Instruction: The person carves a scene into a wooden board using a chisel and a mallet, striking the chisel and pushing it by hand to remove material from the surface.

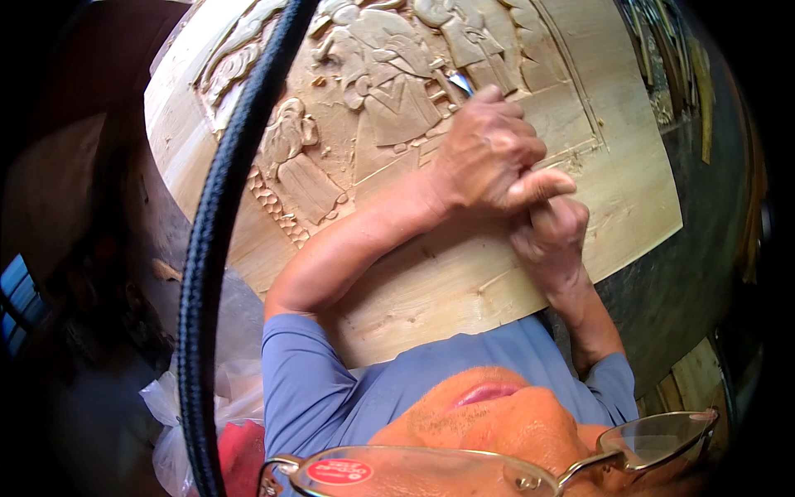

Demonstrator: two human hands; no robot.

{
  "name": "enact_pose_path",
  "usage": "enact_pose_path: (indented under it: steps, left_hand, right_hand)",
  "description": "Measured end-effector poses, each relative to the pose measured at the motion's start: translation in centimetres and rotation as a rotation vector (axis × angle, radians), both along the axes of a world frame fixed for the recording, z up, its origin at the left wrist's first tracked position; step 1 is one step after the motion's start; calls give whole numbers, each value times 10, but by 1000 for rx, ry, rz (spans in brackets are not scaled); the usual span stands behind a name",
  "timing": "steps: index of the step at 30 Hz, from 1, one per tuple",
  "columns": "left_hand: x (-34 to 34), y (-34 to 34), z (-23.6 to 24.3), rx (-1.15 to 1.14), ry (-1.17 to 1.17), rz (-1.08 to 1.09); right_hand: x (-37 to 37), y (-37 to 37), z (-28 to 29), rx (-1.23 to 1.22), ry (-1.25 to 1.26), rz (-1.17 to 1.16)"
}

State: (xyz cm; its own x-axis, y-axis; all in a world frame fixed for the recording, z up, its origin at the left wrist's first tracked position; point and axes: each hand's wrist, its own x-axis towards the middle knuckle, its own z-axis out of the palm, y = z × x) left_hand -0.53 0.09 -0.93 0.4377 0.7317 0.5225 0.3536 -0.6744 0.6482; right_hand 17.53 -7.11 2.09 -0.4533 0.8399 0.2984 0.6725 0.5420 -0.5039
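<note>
A pale wooden panel carved in relief with robed figures and borders lies beneath my hands. My left hand is closed on a chisel, whose metal blade points up-left into the carving beside the central figure, with its tip against or just above the wood. Just below and to the right, my right hand is closed too, in line with the tool and touching my left hand; it appears to grip the handle, which is mostly hidden by the fingers. Small wood chips lie in the carved recesses.
A dark work surface supports the panel, with many long tools at upper right. A black braided cable crosses the left of the view. A clear plastic bag and red item sit lower left. My glasses cross the bottom edge.
</note>
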Motion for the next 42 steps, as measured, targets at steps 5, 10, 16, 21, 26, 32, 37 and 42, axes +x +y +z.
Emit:
enact_pose_path:
  steps: [5, 10, 16, 21, 26, 32, 37, 42]
  left_hand:
    - [2, -5, 0, -40, 17, -27]
    - [6, -4, 0, -4, -36, 8]
    - [-8, 2, 6, -82, -2, -13]
    - [-4, 2, 4, -27, -9, -47]
    - [0, -1, 2, -45, -32, -70]
    - [0, 0, 5, -49, -39, -44]
    - [-7, 7, 8, -80, -8, -43]
    - [-3, 8, 2, -27, -45, -62]
  right_hand:
    - [3, -5, 8, -12, 12, 10]
    - [3, -2, 10, -6, -3, -13]
    - [-14, 5, 10, -11, 33, -27]
    - [-1, -1, 4, -61, 36, -51]
    - [-3, 4, 11, -78, 108, -37]
    - [3, 10, 15, -88, 102, -6]
    - [3, 13, 10, -122, 49, -34]
    - [11, 24, 15, -80, 91, 27]
